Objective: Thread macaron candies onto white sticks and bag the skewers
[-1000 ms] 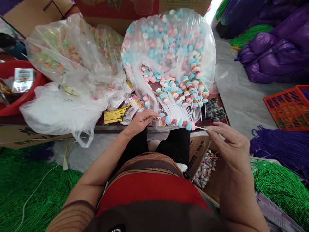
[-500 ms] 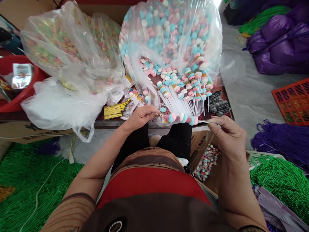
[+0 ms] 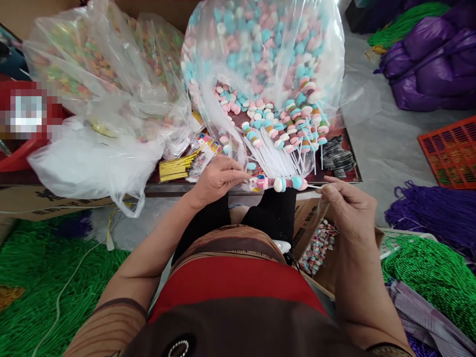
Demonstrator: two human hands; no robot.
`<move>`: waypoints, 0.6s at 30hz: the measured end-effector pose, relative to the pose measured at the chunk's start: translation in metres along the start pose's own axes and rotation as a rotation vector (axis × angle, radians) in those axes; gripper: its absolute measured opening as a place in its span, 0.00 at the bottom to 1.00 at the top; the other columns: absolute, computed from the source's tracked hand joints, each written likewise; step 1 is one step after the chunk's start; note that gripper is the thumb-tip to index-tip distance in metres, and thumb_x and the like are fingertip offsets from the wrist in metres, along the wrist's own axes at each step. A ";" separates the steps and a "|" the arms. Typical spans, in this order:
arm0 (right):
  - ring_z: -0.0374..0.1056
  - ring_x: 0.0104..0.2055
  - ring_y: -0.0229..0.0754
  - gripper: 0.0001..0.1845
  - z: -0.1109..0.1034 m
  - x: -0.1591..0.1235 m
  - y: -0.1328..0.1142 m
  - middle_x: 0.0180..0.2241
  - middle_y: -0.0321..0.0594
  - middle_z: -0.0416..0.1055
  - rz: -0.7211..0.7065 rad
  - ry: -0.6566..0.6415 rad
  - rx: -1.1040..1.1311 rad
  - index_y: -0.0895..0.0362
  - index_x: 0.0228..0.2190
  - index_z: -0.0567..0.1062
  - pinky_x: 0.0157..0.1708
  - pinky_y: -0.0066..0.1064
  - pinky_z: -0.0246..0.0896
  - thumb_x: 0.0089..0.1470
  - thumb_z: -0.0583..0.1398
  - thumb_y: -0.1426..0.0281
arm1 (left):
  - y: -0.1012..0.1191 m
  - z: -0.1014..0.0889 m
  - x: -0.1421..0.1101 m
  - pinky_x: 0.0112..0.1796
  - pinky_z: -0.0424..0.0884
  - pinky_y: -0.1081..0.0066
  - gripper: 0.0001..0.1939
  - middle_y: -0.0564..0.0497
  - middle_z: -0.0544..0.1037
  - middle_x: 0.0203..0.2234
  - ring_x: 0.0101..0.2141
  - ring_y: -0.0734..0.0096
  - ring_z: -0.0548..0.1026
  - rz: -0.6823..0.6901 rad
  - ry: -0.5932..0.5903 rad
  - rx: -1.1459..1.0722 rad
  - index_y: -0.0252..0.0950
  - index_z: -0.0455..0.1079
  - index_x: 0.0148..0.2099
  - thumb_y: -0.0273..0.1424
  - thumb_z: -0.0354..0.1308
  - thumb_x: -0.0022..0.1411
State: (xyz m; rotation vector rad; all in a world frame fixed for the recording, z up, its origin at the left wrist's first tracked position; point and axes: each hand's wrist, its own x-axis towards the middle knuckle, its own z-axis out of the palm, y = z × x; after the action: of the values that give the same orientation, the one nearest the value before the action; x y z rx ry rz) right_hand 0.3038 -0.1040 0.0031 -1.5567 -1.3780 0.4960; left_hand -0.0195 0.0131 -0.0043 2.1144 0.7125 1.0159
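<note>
A candy skewer (image 3: pixel 284 184) of pink, white and blue pieces lies level between my hands, just off the table's front edge. My left hand (image 3: pixel 220 181) is closed in a pinch at its left end, where a clear printed wrapper (image 3: pixel 256 182) shows around the candy. At the other end, my right hand (image 3: pixel 347 201) pinches the white stick (image 3: pixel 313 187) between thumb and fingers. Beyond them, finished-looking candy skewers (image 3: pixel 293 126) lie in a row with their white sticks (image 3: pixel 273 151) pointing toward me. A large clear bag of pink and blue candies (image 3: pixel 260 44) stands behind.
Yellow strips (image 3: pixel 176 168) and printed wrappers (image 3: pixel 204 153) lie left of the skewers, a dark bundle of ties (image 3: pixel 337 156) to the right. More bagged candy (image 3: pixel 100 64) and a red basin (image 3: pixel 11 161) stand left. Below my right arm is a cardboard box (image 3: pixel 329 277) holding wrapped candies.
The skewer has turned slightly between my hands, and more of the wrapper's print shows at its left end. My right hand has shifted a little left. Both grips stay closed.
</note>
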 end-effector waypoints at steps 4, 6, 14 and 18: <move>0.79 0.41 0.49 0.11 0.004 -0.004 0.002 0.28 0.34 0.78 0.010 -0.010 0.030 0.49 0.27 0.81 0.55 0.50 0.73 0.56 0.68 0.57 | 0.006 -0.002 -0.001 0.45 0.69 0.64 0.08 0.48 0.82 0.34 0.37 0.67 0.77 -0.046 -0.019 -0.074 0.47 0.84 0.38 0.42 0.65 0.64; 0.77 0.38 0.46 0.11 0.005 -0.006 -0.001 0.29 0.33 0.79 -0.024 -0.032 0.024 0.49 0.28 0.81 0.58 0.51 0.71 0.56 0.68 0.57 | 0.012 -0.001 -0.001 0.44 0.71 0.66 0.08 0.47 0.82 0.35 0.38 0.67 0.77 -0.132 -0.031 -0.170 0.44 0.84 0.36 0.41 0.68 0.61; 0.75 0.34 0.41 0.12 0.004 -0.005 -0.007 0.29 0.33 0.80 -0.088 -0.075 0.020 0.49 0.27 0.81 0.61 0.50 0.68 0.57 0.67 0.56 | 0.021 0.005 0.003 0.29 0.69 0.74 0.29 0.47 0.83 0.38 0.28 0.72 0.75 -0.633 -0.319 -0.637 0.34 0.80 0.54 0.33 0.76 0.49; 0.75 0.33 0.40 0.11 0.002 0.000 -0.011 0.28 0.33 0.80 -0.105 -0.118 0.038 0.49 0.27 0.81 0.62 0.50 0.66 0.56 0.68 0.57 | 0.021 0.000 0.013 0.34 0.74 0.69 0.21 0.46 0.83 0.31 0.30 0.63 0.79 -0.683 -0.351 -0.647 0.30 0.84 0.42 0.28 0.78 0.43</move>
State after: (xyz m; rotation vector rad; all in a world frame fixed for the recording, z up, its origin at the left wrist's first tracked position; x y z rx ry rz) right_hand 0.2962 -0.1047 0.0118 -1.4354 -1.5229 0.5544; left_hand -0.0085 0.0097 0.0173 1.2874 0.7237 0.3962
